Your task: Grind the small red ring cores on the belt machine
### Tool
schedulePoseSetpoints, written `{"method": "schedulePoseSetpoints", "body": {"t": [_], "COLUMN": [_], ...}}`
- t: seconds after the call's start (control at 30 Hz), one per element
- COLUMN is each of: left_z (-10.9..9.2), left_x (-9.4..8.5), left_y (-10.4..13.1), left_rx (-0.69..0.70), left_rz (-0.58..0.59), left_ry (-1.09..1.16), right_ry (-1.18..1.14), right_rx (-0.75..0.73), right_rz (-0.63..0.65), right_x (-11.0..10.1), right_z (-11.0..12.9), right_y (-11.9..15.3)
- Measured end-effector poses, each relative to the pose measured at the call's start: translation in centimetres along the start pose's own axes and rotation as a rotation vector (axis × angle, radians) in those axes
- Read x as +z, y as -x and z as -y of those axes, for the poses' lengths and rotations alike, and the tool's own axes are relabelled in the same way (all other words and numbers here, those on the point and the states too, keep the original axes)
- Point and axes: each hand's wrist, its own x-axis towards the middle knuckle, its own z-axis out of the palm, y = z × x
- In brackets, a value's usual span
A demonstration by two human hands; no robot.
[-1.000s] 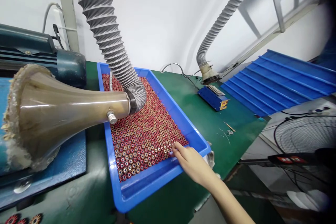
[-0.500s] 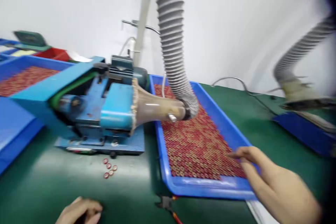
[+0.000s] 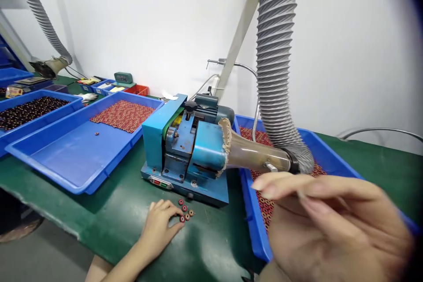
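The left hand [image 3: 158, 224] pinches a small red toothed ring [image 3: 182, 219] between thumb and forefinger, its round face turned up, with four similar red and tan rings [image 3: 184, 208] just beside it; the right hand [image 3: 330, 224] is raised, fingertips bunched, whether around anything I can't tell. Beyond, a blue metal machine [image 3: 208, 145] points its brownish funnel [image 3: 249, 150] rightward, and green tabletop [image 3: 115, 216] stretches leftward to its worn front edge.

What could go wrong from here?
The bare left hand might scatter the small red and tan toothed rings lying loose at its fingertips on the green tabletop. The raised bare right hand hides part of the blue plastic tray behind it, so a bump against the rim might go unseen.
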Motion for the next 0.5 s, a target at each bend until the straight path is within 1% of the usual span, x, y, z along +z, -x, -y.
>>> {"method": "schedulePoseSetpoints", "body": {"t": [0.03, 0.07, 0.1, 0.17, 0.2, 0.27, 0.33, 0.4, 0.43, 0.5], "left_z": [-0.1, -0.3, -0.7, -2.5, -3.8, -7.2, -11.1, -14.6, -16.0, -17.8], "left_x": [-0.1, -0.3, -0.8, -2.1, -2.9, -4.5, -5.8, -6.3, -6.2, -5.6], "left_y": [0.0, 0.0, 0.1, 0.0, -0.1, -0.5, -0.9, -1.4, -1.6, -1.9], "left_rx": [-0.005, -0.012, -0.019, -0.019, -0.007, 0.069, 0.187, 0.287, 0.322, 0.350], "left_rz": [0.010, 0.023, 0.039, 0.077, 0.097, 0.124, 0.182, 0.217, 0.243, 0.277], "left_ry": [0.045, 0.100, 0.165, 0.300, 0.373, 0.515, 0.846, 1.047, 1.107, 1.174], "right_ry": [-0.155, -0.213, -0.226, -0.143, -0.091, -0.021, -0.039, -0.118, -0.152, -0.186], "right_rx": [-0.034, -0.020, -0.019, -0.020, -0.039, -0.067, -0.044, 0.002, 0.016, 0.001], "right_rz": [-0.048, 0.024, 0.045, 0.195, 0.243, 0.305, 0.297, 0.245, 0.215, 0.165], "right_x": [1.6, 2.7, 3.3, 3.5, 3.3, 2.9, 2.8, 2.9, 3.0, 3.1], "right_z": [0.3, 0.5, 0.4, 0.0, -0.3, -0.8, -0.9, -0.8, -0.8, -0.7], "right_y": [0.0, -0.1, -0.3, -0.8, -1.1, -1.5, -1.7, -1.6, -1.6, -1.6]}}
